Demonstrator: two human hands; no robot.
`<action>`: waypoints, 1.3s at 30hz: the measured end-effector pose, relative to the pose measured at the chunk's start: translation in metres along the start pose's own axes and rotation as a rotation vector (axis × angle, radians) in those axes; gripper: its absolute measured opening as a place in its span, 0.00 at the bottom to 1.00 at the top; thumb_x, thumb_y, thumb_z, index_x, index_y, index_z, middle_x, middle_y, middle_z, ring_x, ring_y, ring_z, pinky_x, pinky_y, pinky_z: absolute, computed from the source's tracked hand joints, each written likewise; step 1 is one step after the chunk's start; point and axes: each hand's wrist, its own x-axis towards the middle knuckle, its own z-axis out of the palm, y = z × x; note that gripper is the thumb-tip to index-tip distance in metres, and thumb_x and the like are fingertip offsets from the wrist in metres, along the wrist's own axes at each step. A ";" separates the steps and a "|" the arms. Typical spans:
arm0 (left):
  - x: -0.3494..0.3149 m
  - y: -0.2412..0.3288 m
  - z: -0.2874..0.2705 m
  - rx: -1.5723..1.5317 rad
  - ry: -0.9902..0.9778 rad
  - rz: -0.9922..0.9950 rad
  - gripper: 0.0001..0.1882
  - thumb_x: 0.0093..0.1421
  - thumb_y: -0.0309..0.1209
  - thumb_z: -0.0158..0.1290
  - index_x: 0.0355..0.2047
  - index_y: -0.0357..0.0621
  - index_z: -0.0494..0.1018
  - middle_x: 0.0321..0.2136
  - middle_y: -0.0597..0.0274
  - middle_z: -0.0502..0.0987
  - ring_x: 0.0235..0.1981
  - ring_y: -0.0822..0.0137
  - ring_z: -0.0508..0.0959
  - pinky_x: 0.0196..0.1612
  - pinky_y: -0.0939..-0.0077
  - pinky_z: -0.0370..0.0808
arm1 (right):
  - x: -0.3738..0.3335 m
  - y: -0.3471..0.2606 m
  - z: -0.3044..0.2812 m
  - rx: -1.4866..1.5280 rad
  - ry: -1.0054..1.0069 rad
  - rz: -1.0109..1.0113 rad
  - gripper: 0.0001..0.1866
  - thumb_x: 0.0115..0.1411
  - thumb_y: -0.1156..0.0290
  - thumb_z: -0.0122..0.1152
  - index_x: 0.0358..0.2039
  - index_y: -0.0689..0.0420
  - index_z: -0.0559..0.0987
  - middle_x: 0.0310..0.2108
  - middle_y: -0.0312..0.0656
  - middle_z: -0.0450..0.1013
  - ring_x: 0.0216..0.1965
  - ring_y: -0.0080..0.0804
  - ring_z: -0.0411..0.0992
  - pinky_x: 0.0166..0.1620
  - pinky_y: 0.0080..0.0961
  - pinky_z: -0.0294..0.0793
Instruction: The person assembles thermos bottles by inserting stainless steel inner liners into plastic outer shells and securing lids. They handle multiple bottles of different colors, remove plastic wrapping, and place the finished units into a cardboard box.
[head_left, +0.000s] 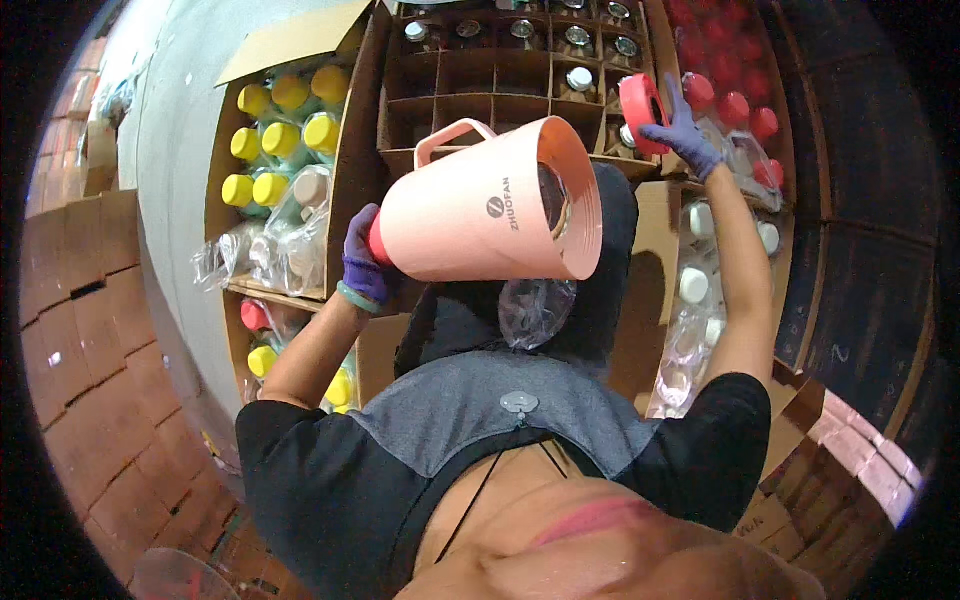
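Note:
My left hand (365, 255), in a purple glove, grips the red end piece (377, 240) of a pink jug (450, 205). The jug lies tilted on its side above my lap, its handle away from me and its wide ribbed opening facing right. Inside that opening shows a dark, shiny round piece (552, 200). My right hand (685, 135), gloved in purple too, holds a red ring-shaped lid (641, 114) upright by its edge. The lid is apart from the jug, over the corner of a divided carton.
Ahead stands the divided cardboard carton (468, 108) with several silver- and white-topped pieces. Yellow-capped jugs (283, 138) fill a box at left; red-lidded ones (733, 108) stand at right, above white-capped ones (694, 285). Clear plastic (537, 312) lies on my lap. Stacked cartons (95, 390) line the left.

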 end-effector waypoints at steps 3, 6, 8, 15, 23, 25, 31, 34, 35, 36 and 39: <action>0.000 -0.007 -0.009 0.068 0.417 -0.024 0.20 0.56 0.39 0.54 0.47 0.46 0.71 0.46 0.57 0.77 0.49 0.58 0.75 0.56 0.58 0.69 | -0.057 -0.154 -0.023 0.469 -0.168 -0.101 0.66 0.39 0.43 0.75 0.71 0.49 0.45 0.68 0.43 0.52 0.65 0.38 0.57 0.64 0.37 0.58; 0.001 -0.015 0.002 0.179 0.515 -0.056 0.21 0.58 0.49 0.51 0.43 0.47 0.75 0.43 0.57 0.79 0.46 0.56 0.77 0.54 0.56 0.70 | -0.116 -0.233 -0.034 0.475 -0.155 -0.222 0.71 0.30 0.48 0.81 0.71 0.50 0.46 0.69 0.41 0.50 0.66 0.35 0.55 0.64 0.37 0.60; 0.000 -0.013 0.010 0.161 0.494 -0.085 0.21 0.58 0.49 0.51 0.44 0.48 0.74 0.44 0.58 0.78 0.47 0.56 0.76 0.54 0.55 0.70 | -0.135 -0.242 -0.032 0.239 -0.127 -0.420 0.72 0.27 0.50 0.82 0.69 0.55 0.49 0.69 0.47 0.48 0.67 0.44 0.53 0.64 0.41 0.60; -0.016 -0.009 0.016 -0.033 0.460 -0.211 0.21 0.58 0.49 0.51 0.43 0.47 0.75 0.43 0.56 0.79 0.45 0.54 0.77 0.55 0.54 0.70 | -0.165 -0.292 -0.040 -0.249 -0.231 -0.725 0.73 0.24 0.60 0.84 0.70 0.52 0.48 0.66 0.54 0.50 0.66 0.57 0.52 0.65 0.45 0.56; -0.041 -0.008 -0.009 0.042 0.389 -0.134 0.23 0.62 0.49 0.46 0.48 0.45 0.72 0.47 0.55 0.77 0.51 0.56 0.74 0.58 0.57 0.67 | -0.193 -0.302 -0.037 -0.196 -0.193 -0.805 0.67 0.20 0.60 0.85 0.65 0.50 0.57 0.63 0.57 0.52 0.60 0.58 0.59 0.59 0.46 0.65; -0.040 -0.007 -0.004 0.076 0.354 -0.097 0.25 0.63 0.49 0.45 0.51 0.44 0.71 0.49 0.54 0.76 0.52 0.57 0.73 0.60 0.59 0.65 | -0.198 -0.299 -0.031 -0.134 -0.112 -0.833 0.63 0.23 0.57 0.84 0.63 0.49 0.60 0.61 0.56 0.55 0.57 0.57 0.64 0.58 0.43 0.67; -0.034 0.025 0.078 0.803 -0.028 0.547 0.46 0.55 0.59 0.54 0.64 0.42 0.54 0.61 0.51 0.63 0.60 0.53 0.67 0.63 0.54 0.62 | -0.215 -0.251 -0.017 0.663 -0.251 0.024 0.66 0.33 0.50 0.81 0.68 0.53 0.50 0.63 0.45 0.59 0.64 0.38 0.58 0.63 0.38 0.61; -0.033 0.050 0.069 0.347 -0.044 0.116 0.54 0.53 0.68 0.50 0.69 0.47 0.47 0.63 0.52 0.61 0.64 0.51 0.61 0.66 0.54 0.58 | -0.223 -0.250 -0.024 0.591 -0.230 -0.146 0.66 0.34 0.51 0.81 0.69 0.53 0.49 0.65 0.45 0.55 0.66 0.38 0.55 0.65 0.38 0.59; -0.031 0.058 0.061 0.152 -0.078 -0.021 0.48 0.56 0.65 0.47 0.67 0.45 0.51 0.61 0.51 0.63 0.62 0.53 0.64 0.65 0.56 0.59 | -0.224 -0.272 -0.035 0.346 -0.128 -0.415 0.66 0.34 0.52 0.82 0.68 0.54 0.50 0.66 0.44 0.54 0.67 0.41 0.54 0.65 0.41 0.57; -0.023 0.062 0.064 -0.047 -0.097 -0.179 0.43 0.60 0.62 0.45 0.64 0.43 0.54 0.59 0.51 0.66 0.59 0.55 0.67 0.64 0.57 0.60 | -0.221 -0.280 -0.041 0.098 -0.015 -0.598 0.65 0.34 0.53 0.82 0.68 0.54 0.51 0.66 0.44 0.54 0.67 0.41 0.55 0.65 0.41 0.58; -0.011 0.056 0.079 0.497 0.132 0.135 0.32 0.63 0.51 0.47 0.59 0.39 0.61 0.54 0.49 0.70 0.52 0.57 0.73 0.60 0.58 0.65 | -0.231 -0.268 -0.016 0.306 0.046 -0.504 0.64 0.34 0.52 0.82 0.68 0.54 0.52 0.67 0.44 0.53 0.66 0.41 0.55 0.63 0.43 0.60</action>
